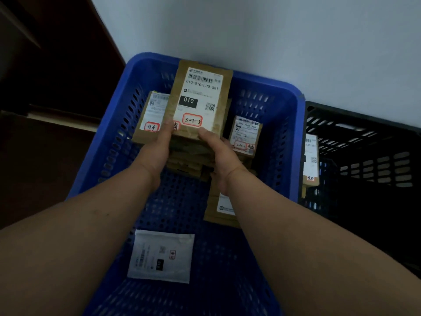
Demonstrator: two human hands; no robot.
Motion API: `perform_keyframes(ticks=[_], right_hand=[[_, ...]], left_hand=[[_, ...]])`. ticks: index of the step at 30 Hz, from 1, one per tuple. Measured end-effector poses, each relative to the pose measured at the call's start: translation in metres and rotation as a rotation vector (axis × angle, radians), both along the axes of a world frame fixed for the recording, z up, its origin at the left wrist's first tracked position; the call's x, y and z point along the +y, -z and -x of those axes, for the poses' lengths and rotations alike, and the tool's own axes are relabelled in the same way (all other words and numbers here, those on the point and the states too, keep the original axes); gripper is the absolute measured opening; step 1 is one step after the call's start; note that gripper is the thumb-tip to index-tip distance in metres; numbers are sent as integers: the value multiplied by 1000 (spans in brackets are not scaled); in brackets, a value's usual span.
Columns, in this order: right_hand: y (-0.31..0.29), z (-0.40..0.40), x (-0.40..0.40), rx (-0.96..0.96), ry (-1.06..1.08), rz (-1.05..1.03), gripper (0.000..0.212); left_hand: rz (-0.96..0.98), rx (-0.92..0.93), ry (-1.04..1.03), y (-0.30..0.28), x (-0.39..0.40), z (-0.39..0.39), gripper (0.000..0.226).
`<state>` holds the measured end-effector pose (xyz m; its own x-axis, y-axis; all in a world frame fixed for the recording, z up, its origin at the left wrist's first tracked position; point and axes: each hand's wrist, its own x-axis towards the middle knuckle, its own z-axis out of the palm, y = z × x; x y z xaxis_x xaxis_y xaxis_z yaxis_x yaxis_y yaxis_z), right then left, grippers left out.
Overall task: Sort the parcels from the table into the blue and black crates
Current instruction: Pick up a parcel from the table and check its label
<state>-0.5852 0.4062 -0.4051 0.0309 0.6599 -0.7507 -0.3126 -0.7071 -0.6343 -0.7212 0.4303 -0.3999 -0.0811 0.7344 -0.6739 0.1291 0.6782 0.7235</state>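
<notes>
Both hands hold one brown cardboard parcel with a white shipping label (200,99) over the far wall of the blue perforated plastic crate (284,137): left hand (157,151) and right hand (221,160) each clamp its near edge, thumbs on top. It sits atop a stack of brown parcels (189,160). Advisable: lower it flat and square to the stack before letting go, lest it slide. Black slatted crate (364,156) adjoins the right wall

Both forearms are bare to the frame's edge, no sleeves; the left hand (157,149) and right hand (222,160) wear nothing.
</notes>
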Motion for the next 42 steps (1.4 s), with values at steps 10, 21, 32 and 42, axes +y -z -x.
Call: perform_keyframes(ticks=[10, 21, 32, 42], right_hand=[[8, 4, 3, -97, -99, -54, 128], [-24, -16, 3, -181, -76, -124, 78], [-41, -32, -8, -185, -143, -110, 65], [-51, -56, -34, -196, -164, -13, 107]], left_hand=[[-114, 52, 11, 3, -7, 3, 79], [-269, 180, 14, -10, -2, -7, 66], [-241, 308, 22, -29, -12, -11, 72], [-264, 386, 35, -42, -35, -25, 86]])
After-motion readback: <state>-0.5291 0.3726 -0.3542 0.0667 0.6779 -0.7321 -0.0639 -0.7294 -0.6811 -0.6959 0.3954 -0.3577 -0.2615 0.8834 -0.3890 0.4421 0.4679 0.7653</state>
